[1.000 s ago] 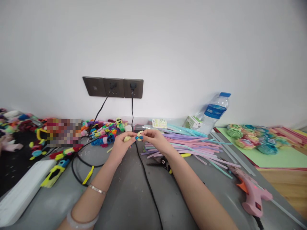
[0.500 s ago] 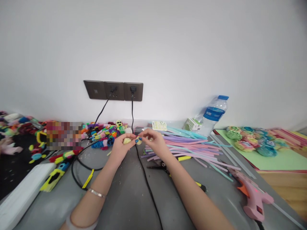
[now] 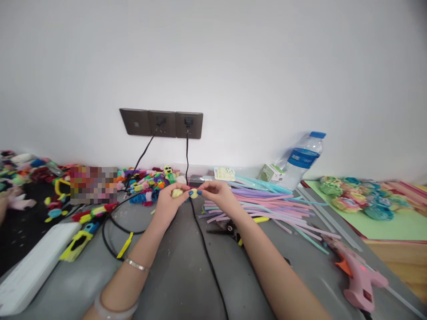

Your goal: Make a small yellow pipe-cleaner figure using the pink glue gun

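My left hand [image 3: 169, 202] and my right hand [image 3: 218, 198] meet over the grey table, thumbs and fingertips pinched together. Between the fingertips they hold a small pale yellow piece [image 3: 194, 194] with a bit of red at its top. A fluffy pale yellow ball [image 3: 177, 193] shows inside my left hand's curled fingers. Just right of my right hand lies a bundle of pastel pipe cleaners [image 3: 267, 198]. Black-handled pliers [image 3: 229, 228] rest below my right hand, partly covered by the forearm.
A pink glue gun [image 3: 362, 280] lies at the right, near a leaning water bottle [image 3: 305, 158] and ruffled flowers [image 3: 353, 193]. Colourful pipe-cleaner figures [image 3: 147, 182], a white bar [image 3: 36, 266] and black cables [image 3: 208, 255] spread over the left and middle.
The view has shifted slightly, moving the surroundings right. My fingertips have changed their hold on the small yellow piece, and red now shows above it. Part of another person's hand appears at the left edge.
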A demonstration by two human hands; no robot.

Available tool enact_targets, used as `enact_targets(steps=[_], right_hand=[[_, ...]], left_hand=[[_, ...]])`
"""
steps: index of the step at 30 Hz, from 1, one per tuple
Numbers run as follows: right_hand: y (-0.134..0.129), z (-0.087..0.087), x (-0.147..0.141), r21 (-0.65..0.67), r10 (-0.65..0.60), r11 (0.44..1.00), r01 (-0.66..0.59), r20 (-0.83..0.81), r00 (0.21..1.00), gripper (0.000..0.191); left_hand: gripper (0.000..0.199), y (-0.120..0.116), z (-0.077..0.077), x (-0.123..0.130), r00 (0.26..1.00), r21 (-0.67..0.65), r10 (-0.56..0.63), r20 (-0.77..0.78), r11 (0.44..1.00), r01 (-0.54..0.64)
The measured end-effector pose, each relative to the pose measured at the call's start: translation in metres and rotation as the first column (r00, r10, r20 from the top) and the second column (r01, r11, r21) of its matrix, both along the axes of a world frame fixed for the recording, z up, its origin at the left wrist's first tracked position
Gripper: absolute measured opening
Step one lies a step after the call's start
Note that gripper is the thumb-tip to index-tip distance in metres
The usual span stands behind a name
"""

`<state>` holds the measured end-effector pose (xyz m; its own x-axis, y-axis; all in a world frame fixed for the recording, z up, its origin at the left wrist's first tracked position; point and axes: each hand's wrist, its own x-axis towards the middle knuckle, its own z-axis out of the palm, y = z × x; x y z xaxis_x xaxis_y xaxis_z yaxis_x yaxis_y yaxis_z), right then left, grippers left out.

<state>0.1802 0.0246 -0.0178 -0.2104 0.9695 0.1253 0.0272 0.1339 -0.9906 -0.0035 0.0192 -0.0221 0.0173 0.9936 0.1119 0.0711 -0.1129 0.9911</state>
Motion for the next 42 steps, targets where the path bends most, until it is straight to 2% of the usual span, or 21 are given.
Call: enact_targets(steps=[7, 11, 20, 23, 27, 31, 36, 42], right_hand=[[-0.006, 0.005, 0.005, -0.188, 0.067, 0.979, -0.083, -0.089, 0.994, 0.025], [-0.005, 0.004, 0.004, -0.227, 0.041, 0.972, -0.056, -0.07, 0.997, 0.026], [-0.007, 0.008, -0.004, -0.029, 0.048, 0.998, -0.048, -0.002, 0.999, 0.029], [-0.007, 0.006, -0.004, -0.109, 0.05, 0.992, -0.057, -0.064, 0.997, 0.034], [-0.004, 0.002, 0.0, -0.272, 0.039, 0.958, -0.091, -0.191, 0.981, 0.041], [-0.003, 0.002, 0.002, -0.315, 0.046, 0.94, -0.129, -0.257, 0.965, 0.044], [-0.005, 0.004, 0.003, -0.352, 0.095, 0.909, -0.223, -0.347, 0.933, 0.042], [-0.004, 0.002, 0.005, -0.361, 0.085, 0.908, -0.213, -0.34, 0.937, 0.041]], left_hand=[[0.022, -0.002, 0.0, 0.001, 0.999, 0.032, -0.043, 0.001, 0.999, 0.043], [0.019, -0.002, 0.0, 0.002, 1.0, 0.065, -0.02, -0.01, 0.998, 0.02], [0.021, -0.004, 0.004, 0.002, 0.999, 0.089, 0.036, -0.016, 0.995, -0.035], [0.026, -0.005, 0.005, 0.002, 0.999, 0.125, 0.031, -0.025, 0.992, -0.028], [0.031, -0.007, 0.002, 0.003, 0.996, 0.125, -0.085, -0.014, 0.988, 0.086], [0.032, -0.009, -0.003, 0.006, 0.977, 0.161, -0.152, -0.147, 0.971, 0.176], [0.061, -0.01, -0.006, 0.007, 0.908, 0.263, -0.103, -0.405, 0.938, 0.224], [0.063, -0.007, -0.007, 0.005, 0.878, 0.272, -0.108, -0.466, 0.927, 0.258]])
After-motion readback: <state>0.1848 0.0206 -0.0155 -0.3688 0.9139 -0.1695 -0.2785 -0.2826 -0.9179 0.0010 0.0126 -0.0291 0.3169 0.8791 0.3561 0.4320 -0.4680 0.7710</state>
